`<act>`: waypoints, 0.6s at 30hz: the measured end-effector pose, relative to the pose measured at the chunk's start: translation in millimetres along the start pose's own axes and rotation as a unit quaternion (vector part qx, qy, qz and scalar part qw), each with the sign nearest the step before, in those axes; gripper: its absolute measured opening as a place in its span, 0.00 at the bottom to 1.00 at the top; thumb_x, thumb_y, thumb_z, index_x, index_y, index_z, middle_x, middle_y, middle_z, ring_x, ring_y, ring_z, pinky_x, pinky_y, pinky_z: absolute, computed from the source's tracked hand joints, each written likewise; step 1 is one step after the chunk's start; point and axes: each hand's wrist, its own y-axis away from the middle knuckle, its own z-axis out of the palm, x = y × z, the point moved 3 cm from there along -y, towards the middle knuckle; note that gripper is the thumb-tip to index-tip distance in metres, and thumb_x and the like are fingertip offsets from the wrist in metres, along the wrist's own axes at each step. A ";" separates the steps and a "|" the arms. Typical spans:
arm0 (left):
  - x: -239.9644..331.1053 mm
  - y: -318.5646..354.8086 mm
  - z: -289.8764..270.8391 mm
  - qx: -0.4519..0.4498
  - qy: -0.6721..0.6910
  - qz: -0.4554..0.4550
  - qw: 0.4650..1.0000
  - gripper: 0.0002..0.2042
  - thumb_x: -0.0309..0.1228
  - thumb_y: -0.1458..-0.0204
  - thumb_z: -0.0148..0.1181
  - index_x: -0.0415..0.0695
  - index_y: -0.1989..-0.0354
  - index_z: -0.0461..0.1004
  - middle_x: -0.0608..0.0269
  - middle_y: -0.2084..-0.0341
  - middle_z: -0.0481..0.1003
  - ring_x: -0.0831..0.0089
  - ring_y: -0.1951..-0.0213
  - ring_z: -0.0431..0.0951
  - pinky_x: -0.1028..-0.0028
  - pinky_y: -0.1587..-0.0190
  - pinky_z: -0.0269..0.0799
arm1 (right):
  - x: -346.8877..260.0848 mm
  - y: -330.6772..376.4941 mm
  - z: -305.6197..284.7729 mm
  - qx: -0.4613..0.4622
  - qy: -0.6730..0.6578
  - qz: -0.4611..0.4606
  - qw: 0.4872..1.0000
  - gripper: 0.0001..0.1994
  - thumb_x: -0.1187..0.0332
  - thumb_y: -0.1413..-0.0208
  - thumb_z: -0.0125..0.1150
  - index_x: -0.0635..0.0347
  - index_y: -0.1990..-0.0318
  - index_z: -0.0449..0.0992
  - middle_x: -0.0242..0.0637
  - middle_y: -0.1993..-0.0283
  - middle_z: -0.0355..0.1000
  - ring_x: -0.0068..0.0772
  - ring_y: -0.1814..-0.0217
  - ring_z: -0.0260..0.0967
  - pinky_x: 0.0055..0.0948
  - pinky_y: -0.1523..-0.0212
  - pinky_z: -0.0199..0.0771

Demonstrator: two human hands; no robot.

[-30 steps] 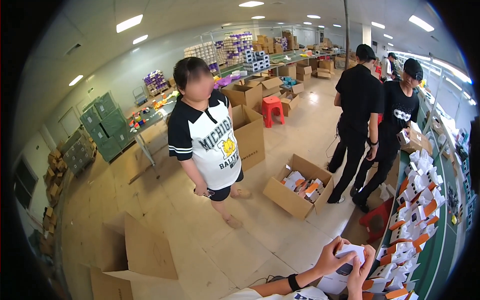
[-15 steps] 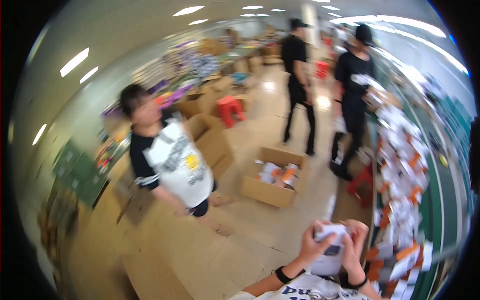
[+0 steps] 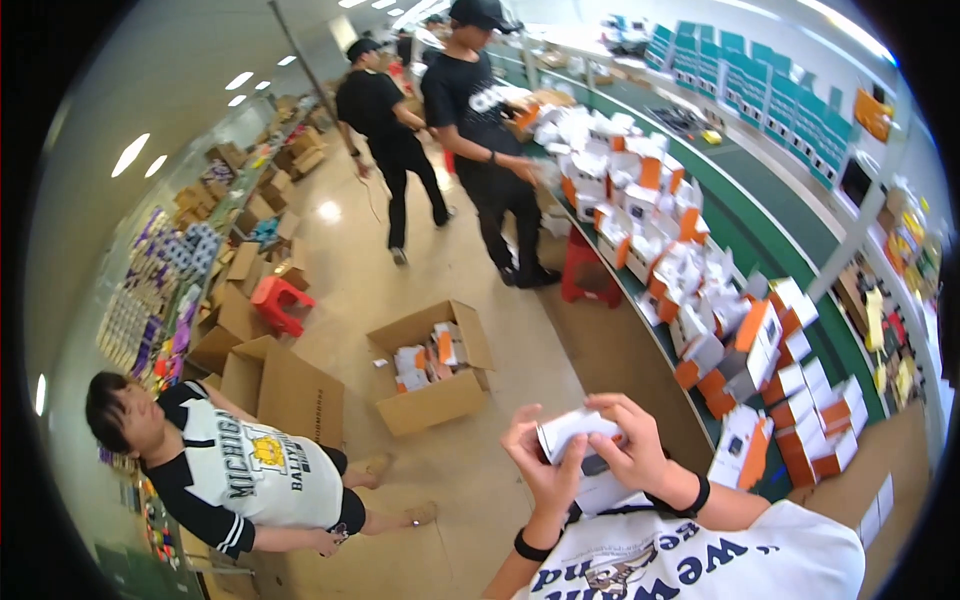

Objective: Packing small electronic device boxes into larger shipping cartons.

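White small box (image 3: 572, 432) sits pinched btwn both hands, held up in front of the chest. Left hand (image 3: 540, 462) wraps its lower-left side, thumb up along the edge, fingers curled under. Right hand (image 3: 632, 450) covers the right side, fingers (image 3: 612, 408) bent over the top edge, pressing on the lid. Both wrists carry a black band. More white card shows just below the hands, partly hidden, can't tell what it is.

Right of the right hand, close by: long green surface (image 3: 780, 215) loaded w/ white-and-orange boxes (image 3: 760, 345), many lids open, running away up and beyond the hands. Beyond the left hand, on the floor: open brown carton (image 3: 432, 368) w/ a few small boxes inside. Further off left, a red stool (image 3: 276, 300) among flat cartons. Person in white-and-black shirt (image 3: 235, 465) stands well left of the left hand. Two people in black (image 3: 470, 120) stand far beyond the hands, by the surface; one reaches toward its boxes.
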 end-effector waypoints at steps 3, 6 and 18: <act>0.0 2.1 2.6 -0.068 -0.022 0.015 0.997 0.29 0.36 0.45 0.69 0.45 0.45 0.54 0.46 0.41 0.60 0.60 0.50 0.78 0.67 0.50 0.77 | -3.7 8.4 -8.7 0.047 -0.012 0.003 0.999 0.12 0.66 0.43 0.65 0.66 0.63 0.73 0.51 0.47 0.74 0.44 0.54 0.75 0.33 0.59 0.75; 9.5 -3.4 9.1 -0.055 0.007 0.053 0.997 0.28 0.37 0.44 0.69 0.43 0.45 0.55 0.46 0.41 0.59 0.57 0.49 0.77 0.64 0.50 0.77 | -4.5 11.6 -8.2 0.063 -0.040 -0.013 0.997 0.11 0.65 0.40 0.63 0.64 0.66 0.71 0.51 0.45 0.71 0.40 0.55 0.74 0.31 0.57 0.72; 21.1 13.9 -4.8 -0.073 -0.088 0.154 0.981 0.26 0.45 0.54 0.76 0.44 0.58 0.67 0.47 0.50 0.72 0.56 0.50 0.75 0.63 0.51 0.73 | -22.2 21.8 -6.8 0.000 -0.085 -0.006 0.996 0.07 0.69 0.40 0.59 0.63 0.60 0.72 0.50 0.37 0.64 0.32 0.49 0.69 0.29 0.54 0.69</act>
